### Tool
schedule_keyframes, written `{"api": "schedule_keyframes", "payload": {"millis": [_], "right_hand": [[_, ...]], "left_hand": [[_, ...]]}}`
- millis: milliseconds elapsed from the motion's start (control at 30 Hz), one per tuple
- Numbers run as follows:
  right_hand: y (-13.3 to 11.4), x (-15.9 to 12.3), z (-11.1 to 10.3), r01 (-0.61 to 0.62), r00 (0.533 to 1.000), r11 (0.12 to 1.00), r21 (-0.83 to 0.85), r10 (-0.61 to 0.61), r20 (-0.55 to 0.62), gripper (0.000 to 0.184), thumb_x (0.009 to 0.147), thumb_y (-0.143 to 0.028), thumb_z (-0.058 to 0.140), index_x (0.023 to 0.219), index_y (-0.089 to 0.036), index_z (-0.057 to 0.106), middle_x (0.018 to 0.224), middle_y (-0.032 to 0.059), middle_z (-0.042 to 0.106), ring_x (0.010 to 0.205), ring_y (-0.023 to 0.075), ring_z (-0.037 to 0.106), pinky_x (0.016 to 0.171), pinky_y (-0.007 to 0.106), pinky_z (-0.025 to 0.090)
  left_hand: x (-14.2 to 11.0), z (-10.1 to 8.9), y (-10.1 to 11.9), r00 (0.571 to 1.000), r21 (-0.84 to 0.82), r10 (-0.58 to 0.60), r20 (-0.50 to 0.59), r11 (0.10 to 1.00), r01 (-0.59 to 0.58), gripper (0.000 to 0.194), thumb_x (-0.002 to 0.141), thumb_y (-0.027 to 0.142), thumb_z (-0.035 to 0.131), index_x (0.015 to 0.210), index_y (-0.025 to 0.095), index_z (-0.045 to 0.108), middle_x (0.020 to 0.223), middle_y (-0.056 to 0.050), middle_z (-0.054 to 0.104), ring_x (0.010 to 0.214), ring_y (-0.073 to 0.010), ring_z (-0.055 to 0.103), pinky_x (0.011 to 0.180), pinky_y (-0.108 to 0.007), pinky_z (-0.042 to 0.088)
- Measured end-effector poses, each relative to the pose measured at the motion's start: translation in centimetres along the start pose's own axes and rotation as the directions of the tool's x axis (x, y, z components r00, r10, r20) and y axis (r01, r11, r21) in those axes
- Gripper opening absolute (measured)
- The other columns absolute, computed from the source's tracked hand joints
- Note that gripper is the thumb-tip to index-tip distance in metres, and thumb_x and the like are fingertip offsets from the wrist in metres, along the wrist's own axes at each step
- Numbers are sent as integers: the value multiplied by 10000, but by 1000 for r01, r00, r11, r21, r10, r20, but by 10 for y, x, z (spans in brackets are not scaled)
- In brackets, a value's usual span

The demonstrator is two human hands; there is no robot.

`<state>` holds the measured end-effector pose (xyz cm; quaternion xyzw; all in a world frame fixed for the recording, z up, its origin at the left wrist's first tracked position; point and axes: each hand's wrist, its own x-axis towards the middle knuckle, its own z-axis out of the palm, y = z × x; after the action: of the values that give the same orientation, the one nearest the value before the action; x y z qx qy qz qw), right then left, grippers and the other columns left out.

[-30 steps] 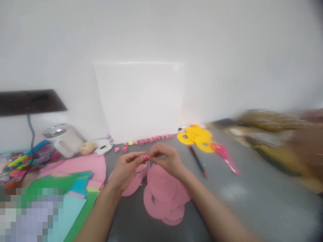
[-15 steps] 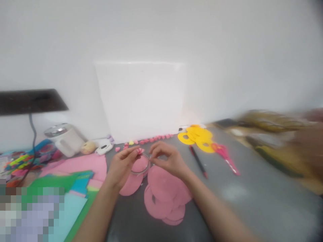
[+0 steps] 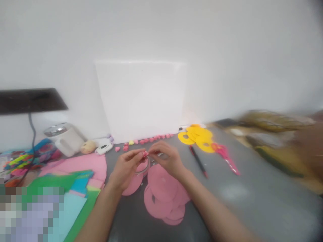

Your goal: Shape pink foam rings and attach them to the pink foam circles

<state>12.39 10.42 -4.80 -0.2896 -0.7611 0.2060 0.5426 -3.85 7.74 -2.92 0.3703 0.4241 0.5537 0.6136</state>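
Note:
A small pink-and-white piece (image 3: 144, 153) is pinched between the thumb and fingers of my left hand (image 3: 127, 168). My right hand (image 3: 168, 158) is closed too, its fingertips meeting the right end of that piece. Just below my fingers, a clear round ring, like a roll of tape (image 3: 145, 166), rests on pink paper discs. Lower right of it lies an overlapping pile of pink paper discs (image 3: 164, 188), some with a hole cut in the middle. Behind my hands, small pink pieces (image 3: 153, 138) stand in a row, with one yellow among them.
Yellow paper rings (image 3: 198, 136), a black-and-red pen (image 3: 198, 161) and pink scissors (image 3: 225, 158) lie to the right. Coloured paper sheets (image 3: 58, 183) are on the left, near a white device (image 3: 69, 143). A white board (image 3: 141, 101) leans on the wall.
Half a second ago my hands were apart, with the piece in my left fingers. Now they have come together again, right fingertips back at the piece.

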Motion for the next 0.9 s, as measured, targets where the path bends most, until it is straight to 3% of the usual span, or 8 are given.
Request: {"api": "schedule_keyframes", "payload": {"millis": [267,900], "right_hand": [[4,-4,3,91,994,985,-147,-80,79,112,847,-168,483,808,-208,581,783,45,615,711,141,572,641,256,482],[1,-3,2,80,988,987,-140,-60,145,88,851,-174,479,806,-202,550,814,46,584,730,136,566,640,242,501]], "left_hand": [[2,2,-3,998,-33,40,-39,999,-41,219,552,272,815,716,144,745,703,-45,701,701,-138,607,732,-277,486],[4,-2,-10,998,93,60,-35,994,-56,210,616,312,773,770,175,739,759,-38,698,738,-154,596,718,-286,471]]}}
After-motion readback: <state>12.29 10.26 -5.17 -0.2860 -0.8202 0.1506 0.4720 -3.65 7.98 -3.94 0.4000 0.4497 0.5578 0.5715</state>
